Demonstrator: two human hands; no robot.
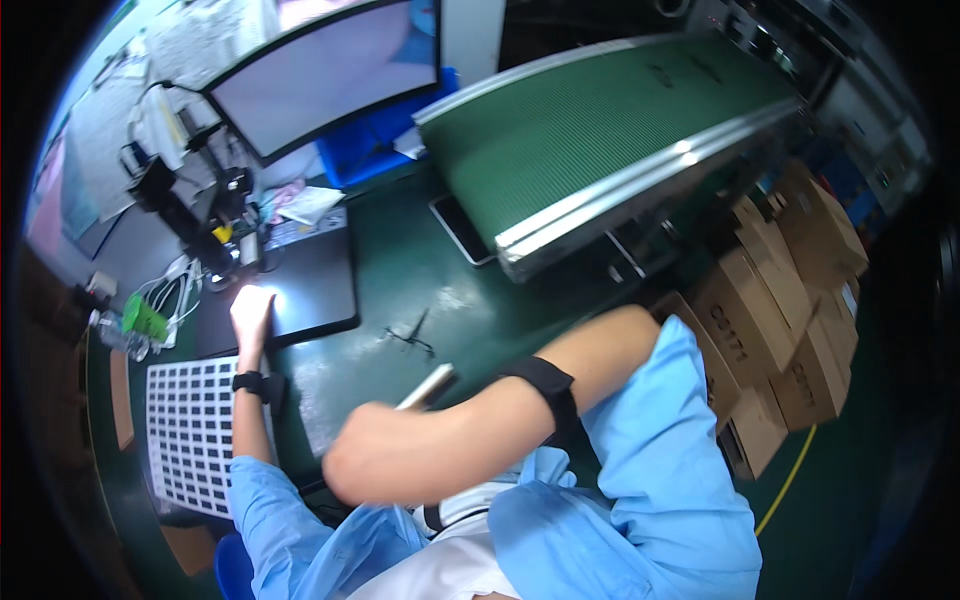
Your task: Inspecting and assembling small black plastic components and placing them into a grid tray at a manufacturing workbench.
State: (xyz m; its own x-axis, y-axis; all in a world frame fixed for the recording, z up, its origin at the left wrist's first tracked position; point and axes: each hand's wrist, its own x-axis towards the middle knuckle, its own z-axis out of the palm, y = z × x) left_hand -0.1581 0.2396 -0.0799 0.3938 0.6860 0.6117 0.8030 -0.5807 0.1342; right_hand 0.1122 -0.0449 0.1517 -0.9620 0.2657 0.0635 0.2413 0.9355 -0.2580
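Note:
Beneath a black microscope [195, 225], my left hand [252, 308] is closed in a lit patch above a flat black base [315, 285]. What its fingers pinch, if anything, is lost in the glare. My right hand [368, 455] is in front of my body, blurred and curled into a fist. A pale, stick-like thing [430, 386] juts out from behind that fist, seemingly gripped in it. Its kind does not show.
A sheet of small dark rectangles [192, 430] lies at left. A monitor [330, 75] stands behind the green table [390, 250]. A green conveyor [610, 130] runs at right, with a phone [462, 230] by its corner. Cardboard boxes [755, 305] are stacked beyond. Thin black scraps [412, 335] lie mid-table.

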